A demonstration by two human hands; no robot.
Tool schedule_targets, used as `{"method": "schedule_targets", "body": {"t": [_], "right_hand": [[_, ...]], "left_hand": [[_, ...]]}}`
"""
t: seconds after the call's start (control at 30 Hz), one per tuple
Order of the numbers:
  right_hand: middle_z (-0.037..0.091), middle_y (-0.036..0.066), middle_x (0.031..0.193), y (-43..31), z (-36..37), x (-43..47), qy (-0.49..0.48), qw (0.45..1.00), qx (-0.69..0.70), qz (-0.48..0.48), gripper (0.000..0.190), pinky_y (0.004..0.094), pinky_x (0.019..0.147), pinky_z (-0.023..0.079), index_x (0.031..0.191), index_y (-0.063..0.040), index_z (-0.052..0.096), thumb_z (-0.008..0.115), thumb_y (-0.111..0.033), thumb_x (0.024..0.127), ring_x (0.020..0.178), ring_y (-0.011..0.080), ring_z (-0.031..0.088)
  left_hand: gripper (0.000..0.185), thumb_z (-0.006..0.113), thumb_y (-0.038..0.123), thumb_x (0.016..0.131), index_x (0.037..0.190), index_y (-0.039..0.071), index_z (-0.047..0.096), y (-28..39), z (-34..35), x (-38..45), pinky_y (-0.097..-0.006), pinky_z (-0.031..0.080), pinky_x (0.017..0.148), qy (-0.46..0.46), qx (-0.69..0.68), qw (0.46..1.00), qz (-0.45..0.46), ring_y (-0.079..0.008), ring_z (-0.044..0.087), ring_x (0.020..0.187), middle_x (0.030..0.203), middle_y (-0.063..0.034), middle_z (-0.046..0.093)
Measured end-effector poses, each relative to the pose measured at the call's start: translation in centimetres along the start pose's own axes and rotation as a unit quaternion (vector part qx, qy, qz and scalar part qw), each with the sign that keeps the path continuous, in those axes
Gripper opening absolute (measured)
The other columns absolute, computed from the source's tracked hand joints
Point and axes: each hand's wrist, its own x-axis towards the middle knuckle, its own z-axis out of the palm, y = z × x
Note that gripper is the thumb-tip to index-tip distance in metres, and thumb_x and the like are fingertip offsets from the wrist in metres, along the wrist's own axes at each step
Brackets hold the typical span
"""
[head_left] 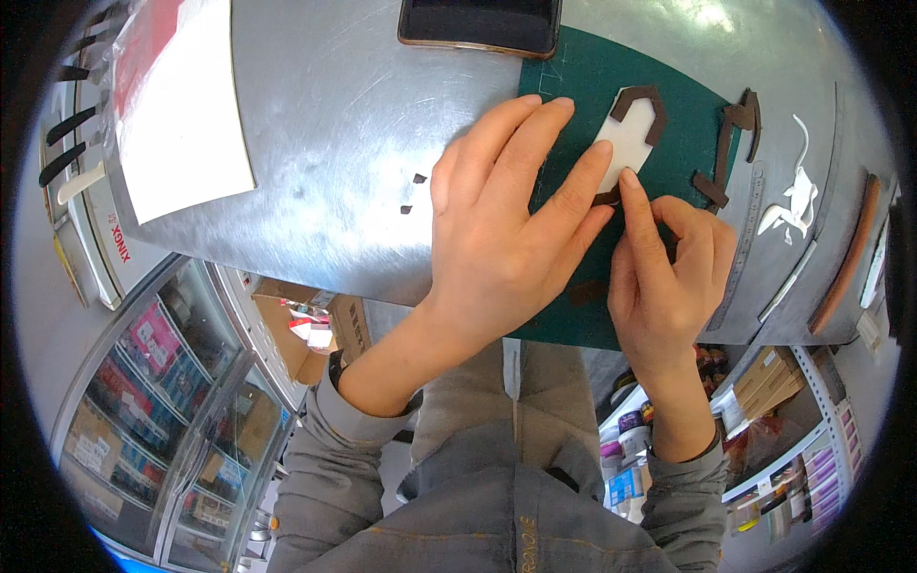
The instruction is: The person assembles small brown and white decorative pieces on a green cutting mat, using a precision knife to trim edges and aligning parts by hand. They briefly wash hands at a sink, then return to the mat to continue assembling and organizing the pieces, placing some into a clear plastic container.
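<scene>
On the green cutting mat (pixel 573 93) lies a small white elongated piece (pixel 625 147) with a pointed far end. A dark brown foam-like strip (pixel 658 118) runs around that far end, and a short brown piece (pixel 607 197) shows at its near end. My left hand (pixel 501 215) spreads over the mat, index fingertip pressing on the white piece and thumb by the short brown piece. The index fingertip of my right hand (pixel 670 265) touches the near right edge of the white piece. Its other fingers curl under, and its thumb is mostly hidden.
A phone (pixel 480 25) lies at the far edge. Brown offcuts (pixel 720 154), a clear ruler (pixel 741 251), white scraps (pixel 795 200), a thin metallic rod (pixel 788 281) and a brown rod (pixel 845 258) lie right. White sheets (pixel 186 114) cover the left. Shelves (pixel 777 458) stand below.
</scene>
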Motion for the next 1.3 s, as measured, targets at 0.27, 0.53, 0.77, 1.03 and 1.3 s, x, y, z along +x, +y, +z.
{"method": "schedule_targets", "body": {"t": [0.27,0.53,0.77,1.03,1.3], "right_hand": [[0.060,0.004,0.092,0.1,0.0,0.1,0.009,1.000,0.003,-0.011,0.042,0.0330,0.072,0.043,0.106,-0.007,0.071,0.067,-0.004,0.064,0.080,0.0219,0.054],[0.063,0.016,0.105,0.9,-1.4,4.3,0.003,0.983,0.147,0.108,0.034,0.0370,0.087,0.046,0.116,0.001,0.060,0.063,-0.001,0.082,0.099,0.0314,0.059],[0.065,0.016,0.102,0.8,-1.3,7.0,-0.088,0.970,0.149,0.168,0.032,0.0349,0.081,0.049,0.113,0.002,0.061,0.065,-0.004,0.082,0.094,0.0275,0.063],[0.064,0.007,0.091,1.0,-1.3,8.0,-0.150,0.920,0.228,0.281,0.031,0.0259,0.074,0.047,0.112,0.000,0.063,0.065,-0.002,0.081,0.080,0.0133,0.059],[0.064,0.008,0.092,0.4,-1.3,8.2,-0.169,0.931,0.174,0.273,0.023,0.0269,0.074,0.050,0.101,0.001,0.064,0.070,-0.002,0.079,0.082,0.0147,0.062]], "left_hand": [[0.041,0.074,0.024,0.073,0.110,0.009,0.068,0.5,-0.1,-0.1,-0.0415,0.038,0.091,-0.016,0.051,0.999,0.005,-0.0339,0.051,0.114,0.125,-0.0165,0.056],[0.041,0.070,0.012,0.073,0.112,0.002,0.065,-0.2,-2.1,-1.2,-0.0390,0.039,0.089,0.107,-0.024,0.994,-0.030,-0.0306,0.056,0.107,0.117,-0.0149,0.059],[0.030,0.065,0.005,0.077,0.106,0.001,0.066,-2.0,-5.2,-4.7,-0.0386,0.041,0.088,0.141,0.006,0.987,-0.079,-0.0295,0.059,0.102,0.112,-0.0137,0.062],[0.027,0.064,0.003,0.077,0.104,0.003,0.065,-2.7,-4.5,-5.5,-0.0390,0.043,0.088,0.173,-0.044,0.979,-0.097,-0.0291,0.057,0.103,0.111,-0.0119,0.060],[0.028,0.064,0.004,0.077,0.105,0.004,0.063,-2.5,-4.6,-5.1,-0.0384,0.042,0.088,0.168,-0.027,0.977,-0.129,-0.0246,0.057,0.103,0.112,-0.0091,0.059]]}}
